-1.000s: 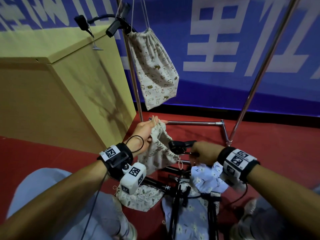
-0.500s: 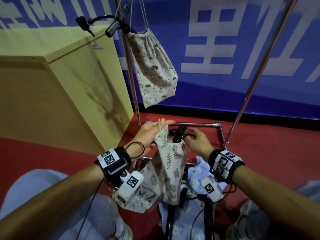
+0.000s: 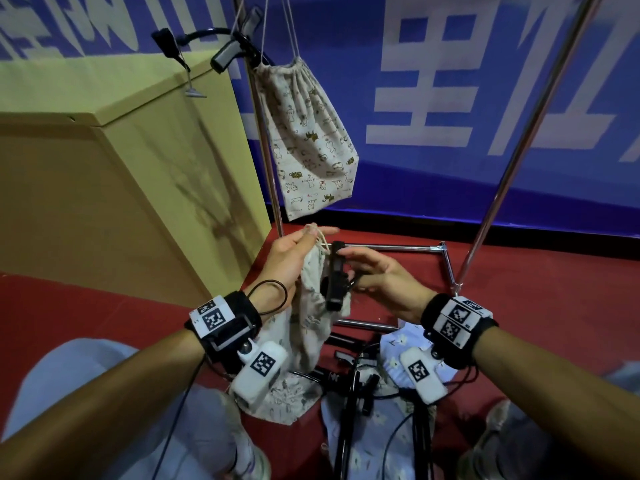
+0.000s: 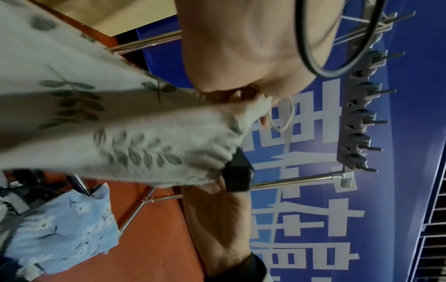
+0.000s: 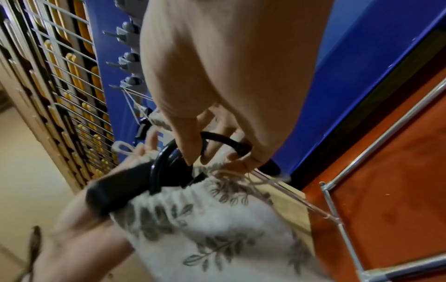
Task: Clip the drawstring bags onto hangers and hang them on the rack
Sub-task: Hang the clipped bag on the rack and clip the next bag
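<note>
My left hand pinches the gathered top of a leaf-print drawstring bag, which hangs below it. My right hand holds a black clip hanger against the bag's top edge; in the right wrist view its fingers curl round the hanger's black hook and the clip lies over the gathered hem. A cream animal-print bag hangs by its strings from a hanger high on the rack.
On the red floor lie a blue floral bag, another leaf-print bag and several black hangers. A tan cabinet stands to the left. The rack's base bars run just beyond my hands. A blue banner covers the wall.
Both hands rose slightly with the leaf-print bag. The right hand turned the black hanger upright and brought its clip against the bag's gathered top.
</note>
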{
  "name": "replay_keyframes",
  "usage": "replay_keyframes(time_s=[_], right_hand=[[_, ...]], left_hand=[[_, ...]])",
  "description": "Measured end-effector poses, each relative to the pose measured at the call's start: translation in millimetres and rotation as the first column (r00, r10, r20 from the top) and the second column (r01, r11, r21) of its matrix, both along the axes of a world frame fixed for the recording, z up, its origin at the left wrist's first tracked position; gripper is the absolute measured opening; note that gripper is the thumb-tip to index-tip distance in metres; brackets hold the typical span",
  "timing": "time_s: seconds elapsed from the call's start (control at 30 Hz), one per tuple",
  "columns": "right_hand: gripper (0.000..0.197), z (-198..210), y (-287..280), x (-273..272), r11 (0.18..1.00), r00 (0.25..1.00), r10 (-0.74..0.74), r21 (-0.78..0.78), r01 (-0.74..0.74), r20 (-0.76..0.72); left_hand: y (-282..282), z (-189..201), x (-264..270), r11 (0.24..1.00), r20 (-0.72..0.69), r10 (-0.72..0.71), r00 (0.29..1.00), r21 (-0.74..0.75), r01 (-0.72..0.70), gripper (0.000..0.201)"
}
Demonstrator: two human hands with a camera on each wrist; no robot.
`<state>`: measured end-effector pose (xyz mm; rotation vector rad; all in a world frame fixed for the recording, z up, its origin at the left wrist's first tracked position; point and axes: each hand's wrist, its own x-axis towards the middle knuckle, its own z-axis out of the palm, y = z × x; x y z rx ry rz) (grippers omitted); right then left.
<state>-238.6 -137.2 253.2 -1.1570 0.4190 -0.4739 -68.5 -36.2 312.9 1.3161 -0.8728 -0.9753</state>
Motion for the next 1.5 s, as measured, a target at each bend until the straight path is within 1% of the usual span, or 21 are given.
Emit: replay_keyframes(time_s=[0.07,0.13,0.17,0.27,0.3,0.37,0.43,0.53,0.67,0.73,0.87,0.97,1.03,1.1,1.17,1.23,1.33,1.37,1.43,1.47,1.5], right_hand=[[0.043,11.1,5.5,1.5,0.992,0.999,0.007,-0.122,-0.002,0.042],[0.036,21.1,13.8,2.0,0.960,0.999,0.036,-0.279,-0.025,0.035],[0.034,25.8,18.3,2.3,0.930,0.999,0.030,-0.368,-0.022,0.017],[0.035,36.4,30.7,3.0,0.770,1.000,-0.020,-0.638,0.015,-0.001],[0.034,39.8,35.5,2.2,0.725,1.000,-0.022,-0.689,0.015,-0.002],[0.031,44.5,45.2,0.1,0.664,1.000,-0.018,-0.748,0.020,0.011],[0.033,48.6,55.1,-2.6,0.604,0.999,0.000,-0.796,0.036,0.045],[0.034,51.7,66.0,-7.1,0.557,0.996,0.043,-0.830,0.038,0.075],[0.034,51.7,84.2,-6.0,0.582,0.988,0.090,-0.812,0.047,0.122],[0.034,51.7,96.2,-3.6,0.582,0.985,0.137,-0.813,0.002,0.100],[0.032,50.7,102.2,-6.8,0.564,0.984,0.176,-0.823,-0.067,0.040],[0.035,51.0,100.0,-7.0,0.554,0.983,0.180,-0.829,-0.079,0.026],[0.035,50.9,103.1,-6.2,0.514,0.984,0.176,-0.855,-0.073,0.021],[0.035,46.4,106.6,-6.8,0.452,0.987,0.161,-0.891,-0.049,0.027],[0.035,40.0,107.6,-7.6,0.391,0.988,0.155,-0.919,-0.052,0.010],[0.033,35.3,106.2,-8.5,0.326,0.983,0.181,-0.941,-0.086,-0.027],[0.028,35.8,104.2,-7.8,0.195,0.959,0.259,-0.966,-0.171,-0.117],[0.027,35.7,104.3,-6.8,0.181,0.950,0.276,-0.963,-0.199,-0.145],[0.024,33.0,104.0,-5.9,0.210,0.940,0.279,-0.943,-0.260,-0.197],[0.024,31.0,103.4,-4.9,0.257,0.939,0.260,-0.921,-0.293,-0.226],[0.025,29.5,101.5,-4.4,0.328,0.939,0.230,-0.888,-0.322,-0.256]], left_hand=[[-1.9,-1.7,4.0,0.999,-0.029,0.048,0.998,-0.025,-0.049,0.033],[-3.8,-1.3,4.2,0.996,-0.067,0.076,0.995,-0.037,-0.079,0.029],[-4.2,-0.1,2.7,0.994,-0.077,0.098,0.992,-0.032,-0.101,0.028],[-5.3,-1.6,-0.3,0.994,-0.072,0.105,0.992,0.011,-0.104,0.029],[-5.8,-2.5,-1.1,0.995,-0.066,0.096,0.993,0.032,-0.094,0.029],[-6.2,-4.9,-1.6,0.996,-0.078,0.084,0.993,0.048,-0.081,0.029],[-5.8,-4.0,-3.9,0.996,-0.091,0.050,0.995,0.073,-0.043,0.032],[-3.7,-2.5,-5.4,0.994,-0.136,-0.026,0.990,0.101,0.040,0.030],[1.6,2.3,-13.1,0.982,-0.210,-0.089,0.974,0.145,0.121,0.032],[3.3,2.3,-15.9,0.974,-0.269,-0.075,0.960,0.186,0.128,0.038],[3.9,-0.9,-11.1,0.953,-0.397,-0.085,0.914,0.234,0.190,0.061],[6.9,-2.0,-9.5,0.942,-0.434,-0.132,0.891,0.226,0.249,0.060],[8.1,0.7,-9.9,0.934,-0.410,-0.154,0.899,0.236,0.267,0.054],[7.4,8.2,-10.2,0.944,-0.384,-0.119,0.916,0.242,0.224,0.046],[6.5,14.9,-9.8,0.954,-0.334,-0.129,0.934,0.214,0.208,0.039],[7.6,18.5,-9.0,0.961,-0.281,-0.140,0.949,0.194,0.199,0.034],[9.3,19.7,-8.9,0.956,-0.242,-0.160,0.957,0.203,0.211,0.030],[10.1,21.0,-10.0,0.952,-0.236,-0.174,0.956,0.206,0.225,0.028],[10.5,21.7,-11.8,0.944,-0.209,-0.209,0.955,0.212,0.252,0.021],[10.6,22.4,-12.2,0.940,-0.190,-0.226,0.955,0.216,0.265,0.018],[10.9,22.1,-11.7,0.937,-0.169,-0.240,0.956,0.217,0.273,0.017]])
